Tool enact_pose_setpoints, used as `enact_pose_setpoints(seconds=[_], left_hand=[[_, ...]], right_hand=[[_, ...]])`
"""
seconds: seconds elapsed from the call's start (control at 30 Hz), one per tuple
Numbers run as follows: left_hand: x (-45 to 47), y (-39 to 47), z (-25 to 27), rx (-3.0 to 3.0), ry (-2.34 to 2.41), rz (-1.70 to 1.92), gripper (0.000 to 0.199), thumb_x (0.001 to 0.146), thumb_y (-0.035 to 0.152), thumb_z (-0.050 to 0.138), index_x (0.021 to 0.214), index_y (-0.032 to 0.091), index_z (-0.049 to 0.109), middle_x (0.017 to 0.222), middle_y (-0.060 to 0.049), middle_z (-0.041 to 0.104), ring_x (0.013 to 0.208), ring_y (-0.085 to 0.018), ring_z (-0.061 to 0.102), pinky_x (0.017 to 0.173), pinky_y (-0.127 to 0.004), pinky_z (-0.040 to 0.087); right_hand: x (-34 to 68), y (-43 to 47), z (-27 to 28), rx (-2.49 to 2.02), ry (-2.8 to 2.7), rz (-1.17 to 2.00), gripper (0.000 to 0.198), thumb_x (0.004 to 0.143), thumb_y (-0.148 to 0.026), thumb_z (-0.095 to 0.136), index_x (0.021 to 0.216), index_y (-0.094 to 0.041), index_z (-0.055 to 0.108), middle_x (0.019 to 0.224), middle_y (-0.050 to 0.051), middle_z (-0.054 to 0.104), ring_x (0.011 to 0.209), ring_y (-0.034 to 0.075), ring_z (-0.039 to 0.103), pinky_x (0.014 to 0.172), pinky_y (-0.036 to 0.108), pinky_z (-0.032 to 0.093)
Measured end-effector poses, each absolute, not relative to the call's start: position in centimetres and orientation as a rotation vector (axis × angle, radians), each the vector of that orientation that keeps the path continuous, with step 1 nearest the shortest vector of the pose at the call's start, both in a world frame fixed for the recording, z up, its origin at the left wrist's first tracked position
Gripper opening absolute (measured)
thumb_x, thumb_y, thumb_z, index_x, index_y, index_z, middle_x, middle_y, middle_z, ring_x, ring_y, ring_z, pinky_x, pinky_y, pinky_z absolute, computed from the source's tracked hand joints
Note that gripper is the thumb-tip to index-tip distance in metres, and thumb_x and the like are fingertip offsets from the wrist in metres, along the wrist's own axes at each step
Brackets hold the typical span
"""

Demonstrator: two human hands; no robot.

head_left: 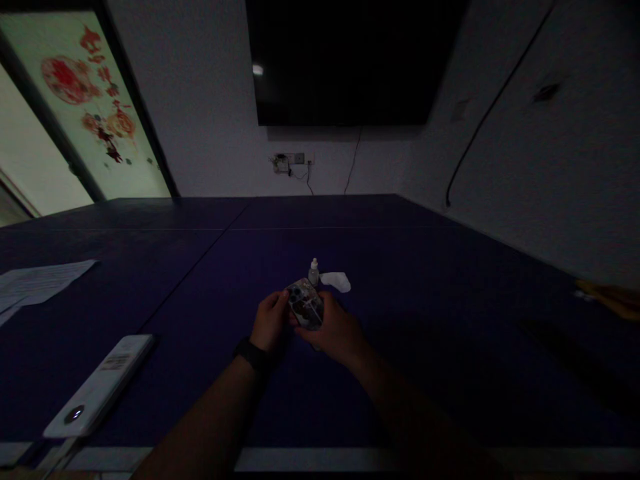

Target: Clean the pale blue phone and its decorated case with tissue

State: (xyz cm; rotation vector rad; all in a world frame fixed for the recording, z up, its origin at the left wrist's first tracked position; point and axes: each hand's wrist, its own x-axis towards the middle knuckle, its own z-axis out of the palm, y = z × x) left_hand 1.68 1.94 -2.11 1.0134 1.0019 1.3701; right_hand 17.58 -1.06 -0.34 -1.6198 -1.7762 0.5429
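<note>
Both of my hands grip a phone [306, 305] in a patterned case, its camera side turned up, above the middle of the blue table [210, 393]. My left hand [269, 321] is closed on the left edge of the phone, thumb near the camera corner. Around the right edge my right hand [338, 328] is closed, with its thumb along the near side. Just beyond the phone stands a small dropper bottle [313, 272] with a white cap. A crumpled white cloth or tissue [337, 281] lies beside the bottle on its right.
A white power bank [103, 385] with a cable lies at the near left. Papers [43, 283] lie at the far left. A yellow-brown item [613, 299] sits at the right edge. A dark screen [350, 63] hangs on the wall above sockets and wires.
</note>
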Motion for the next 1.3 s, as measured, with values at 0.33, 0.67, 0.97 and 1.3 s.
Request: enact_pose_setpoints(seconds=[0.33,0.67,0.97,1.3], left_hand=[[1.6,2.7,-2.8,1.133,1.048,1.368,0.057,0.07,0.068,0.073,0.085,0.013,0.068,0.069,-0.003,0.065,0.059,-0.014,0.058,0.056,-0.024,0.047],[1.5,2.2,-2.1,1.197,1.032,1.313,0.056,0.075,0.065,0.071,0.091,0.012,0.069,0.075,-0.004,0.066,0.067,-0.014,0.061,0.061,-0.024,0.049],[2.2,2.0,-2.7,1.2,0.992,1.268,0.051,0.076,0.065,0.069,0.086,0.015,0.063,0.07,-0.001,0.063,0.06,-0.012,0.057,0.056,-0.022,0.047],[2.7,1.7,-2.4,1.255,0.991,1.273,0.049,0.076,0.064,0.07,0.075,0.016,0.059,0.066,0.0,0.06,0.058,-0.01,0.053,0.056,-0.021,0.043]], right_hand=[[16.9,-1.4,0.6,-1.82,-1.825,0.387,0.065,0.071,-0.064,0.077,0.115,-0.023,0.052,0.103,0.009,0.072,0.097,0.029,0.071,0.076,0.034,0.047],[16.9,-1.1,0.5,-1.895,-1.808,0.37,0.076,0.072,-0.065,0.075,0.129,-0.022,0.048,0.118,0.013,0.07,0.103,0.033,0.071,0.081,0.038,0.047],[17.1,-0.8,0.7,-1.949,-1.849,0.318,0.08,0.076,-0.072,0.066,0.134,-0.022,0.045,0.126,0.014,0.068,0.103,0.034,0.071,0.082,0.04,0.049],[16.7,-1.4,2.3,-2.005,-1.899,0.256,0.068,0.081,-0.064,0.062,0.132,-0.022,0.047,0.122,0.014,0.068,0.102,0.033,0.071,0.08,0.038,0.049]])
